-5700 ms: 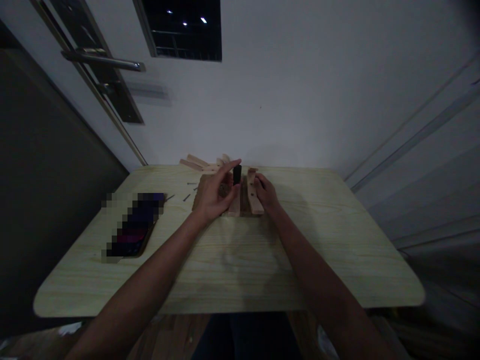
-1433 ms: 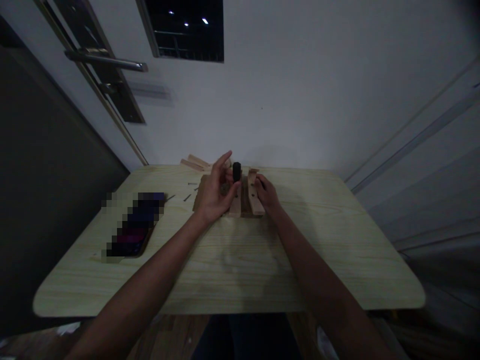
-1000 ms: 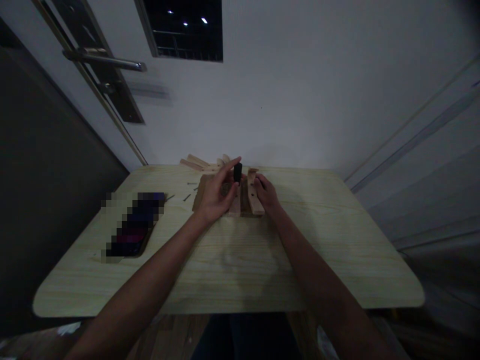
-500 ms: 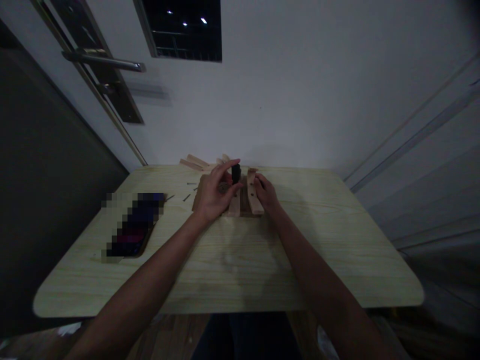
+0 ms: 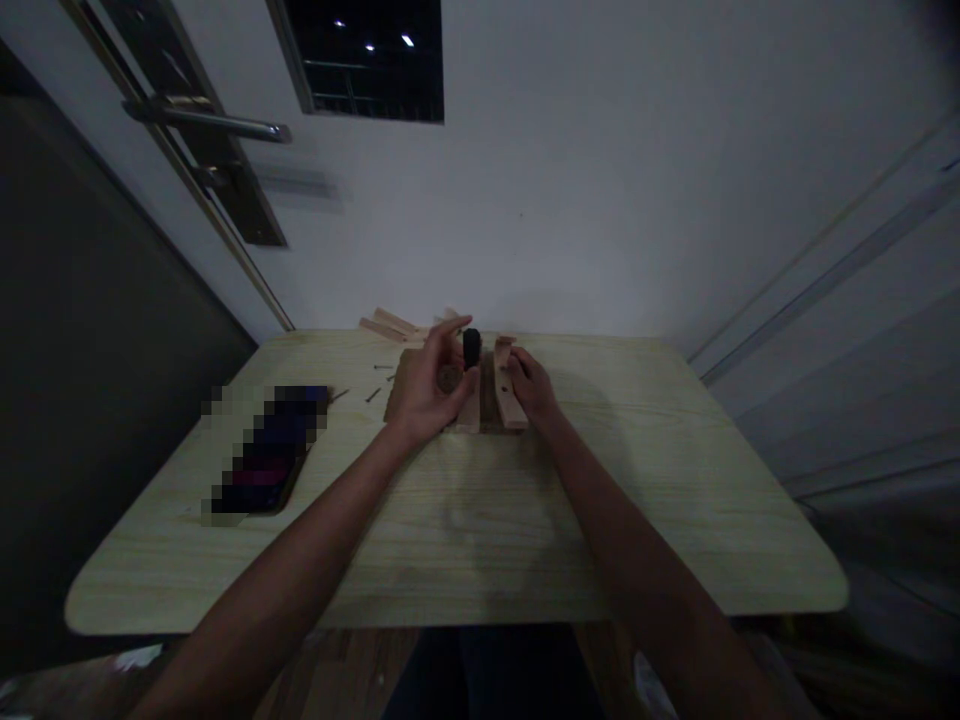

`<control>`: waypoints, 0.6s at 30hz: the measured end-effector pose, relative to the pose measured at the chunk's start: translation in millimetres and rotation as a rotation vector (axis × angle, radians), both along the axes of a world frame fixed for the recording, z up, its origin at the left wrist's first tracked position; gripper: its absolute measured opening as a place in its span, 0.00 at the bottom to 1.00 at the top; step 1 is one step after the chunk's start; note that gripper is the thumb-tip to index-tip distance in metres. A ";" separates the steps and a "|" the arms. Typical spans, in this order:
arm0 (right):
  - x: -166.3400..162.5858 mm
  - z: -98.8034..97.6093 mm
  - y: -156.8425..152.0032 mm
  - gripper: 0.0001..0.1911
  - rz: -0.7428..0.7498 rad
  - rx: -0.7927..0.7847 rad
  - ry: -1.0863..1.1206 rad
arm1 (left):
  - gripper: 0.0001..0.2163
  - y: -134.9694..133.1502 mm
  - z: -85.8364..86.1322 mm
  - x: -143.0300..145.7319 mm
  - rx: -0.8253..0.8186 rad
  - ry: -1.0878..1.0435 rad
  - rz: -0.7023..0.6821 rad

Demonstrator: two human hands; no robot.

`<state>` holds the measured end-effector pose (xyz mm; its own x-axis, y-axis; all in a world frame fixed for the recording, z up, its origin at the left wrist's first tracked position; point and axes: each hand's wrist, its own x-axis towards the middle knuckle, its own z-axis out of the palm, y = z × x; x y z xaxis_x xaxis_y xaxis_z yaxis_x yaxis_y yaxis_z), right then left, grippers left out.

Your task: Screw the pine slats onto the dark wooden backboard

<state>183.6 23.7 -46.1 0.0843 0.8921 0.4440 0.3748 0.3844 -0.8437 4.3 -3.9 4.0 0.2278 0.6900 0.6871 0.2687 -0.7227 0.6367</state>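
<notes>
My left hand (image 5: 429, 388) is open, with its fingers spread beside a short black upright piece (image 5: 471, 347). Its index finger extends above that piece, and its thumb lies near the base. I cannot tell what the black piece is. It stands over a flat wooden strip (image 5: 469, 413). To the right is a curved wooden piece with dark holes (image 5: 508, 397), its right edge gripped by my right hand (image 5: 530, 382). Both wooden pieces rest on a brown board (image 5: 399, 388), partly covered by my left hand.
Left of the board lie several screws or nails (image 5: 373, 395). More wooden strips (image 5: 388, 325) lie at the table's back edge against the white door (image 5: 562, 200). A phone (image 5: 266, 450), partly blurred out, lies at the left of the pale wooden table (image 5: 675, 480).
My left hand's fingers have drawn slightly left and spread away from the black piece. My right hand and the curved wooden piece stay in place.
</notes>
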 end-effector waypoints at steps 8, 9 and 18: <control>0.1 0.2 -0.4 0.20 -0.014 -0.001 -0.013 | 0.10 0.0 1.4 0.7 -0.039 0.064 0.023; 0.1 0.4 -0.6 0.20 -0.014 -0.004 -0.014 | 0.10 -0.5 2.2 1.1 -0.041 0.077 0.022; -1.0 0.7 -1.3 0.20 -0.010 -0.014 0.014 | 0.08 -1.6 6.2 3.9 -0.002 0.078 0.076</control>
<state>182.6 22.3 -45.5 0.0998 0.8974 0.4297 0.3669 0.3683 -0.8543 8.2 -5.5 10.2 0.2277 0.7089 0.6675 0.3719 -0.6969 0.6133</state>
